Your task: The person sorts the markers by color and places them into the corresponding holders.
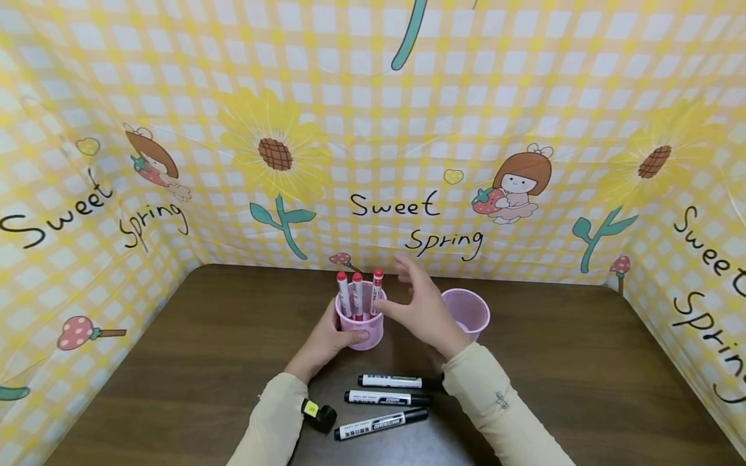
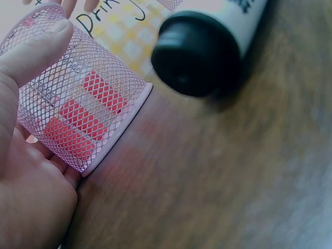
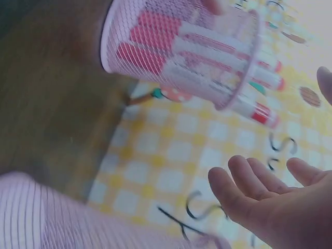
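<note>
A pink mesh pen cup (image 1: pixel 368 337) stands upright on the table, with my left hand (image 1: pixel 326 336) gripping its left side. The thumb (image 2: pixel 44 52) lies across the near wall. Three red-capped whiteboard markers (image 1: pixel 357 294) stand inside, with red ends showing through the mesh at the bottom in the left wrist view. Just to the right of this cup is my right hand (image 1: pixel 428 314), fingers spread and holding nothing. In the head view its thumb overlaps the rim near the rightmost marker, while the right wrist view shows the fingers (image 3: pixel 249 179) apart from the markers.
A second pink mesh cup (image 1: pixel 469 307) stands behind my right wrist. Three black whiteboard markers (image 1: pixel 381 424) lie in front, between my forearms. A black device with a yellow label (image 1: pixel 311 409) is at my left wrist. Yellow checked cloth (image 1: pixel 373 162) walls the table's back and sides.
</note>
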A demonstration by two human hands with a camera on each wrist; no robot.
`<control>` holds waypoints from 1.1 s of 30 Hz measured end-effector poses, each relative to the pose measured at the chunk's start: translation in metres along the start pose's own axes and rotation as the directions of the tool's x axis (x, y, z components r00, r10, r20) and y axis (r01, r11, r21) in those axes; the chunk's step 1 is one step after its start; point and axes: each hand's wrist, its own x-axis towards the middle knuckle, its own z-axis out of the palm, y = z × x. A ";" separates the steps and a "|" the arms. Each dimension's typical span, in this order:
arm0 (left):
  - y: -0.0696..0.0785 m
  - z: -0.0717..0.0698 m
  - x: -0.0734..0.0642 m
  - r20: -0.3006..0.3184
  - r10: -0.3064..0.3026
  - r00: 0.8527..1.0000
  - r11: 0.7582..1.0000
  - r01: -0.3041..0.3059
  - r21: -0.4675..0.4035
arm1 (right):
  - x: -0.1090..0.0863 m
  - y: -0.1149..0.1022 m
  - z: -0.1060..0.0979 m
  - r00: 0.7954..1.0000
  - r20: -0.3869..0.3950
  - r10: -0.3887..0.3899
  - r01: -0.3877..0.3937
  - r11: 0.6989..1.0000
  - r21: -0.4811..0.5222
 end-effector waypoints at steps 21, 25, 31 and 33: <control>-0.003 -0.004 -0.001 0.016 0.028 0.999 1.000 -0.028 -0.006 | -0.065 0.078 -0.088 0.994 0.005 0.110 -0.109 0.992 -0.062; -0.003 -0.002 0.000 0.027 0.025 0.999 1.000 -0.025 0.012 | -0.064 0.092 -0.089 0.990 0.058 0.127 -0.127 0.992 -0.014; -0.002 -0.001 0.001 0.030 0.039 0.999 0.999 -0.039 0.009 | -0.063 0.105 -0.093 0.984 0.111 0.141 -0.142 0.990 0.002; -0.002 0.000 0.000 0.037 0.043 0.998 0.999 -0.043 0.002 | -0.063 0.109 -0.093 0.984 0.125 0.130 -0.133 0.991 0.018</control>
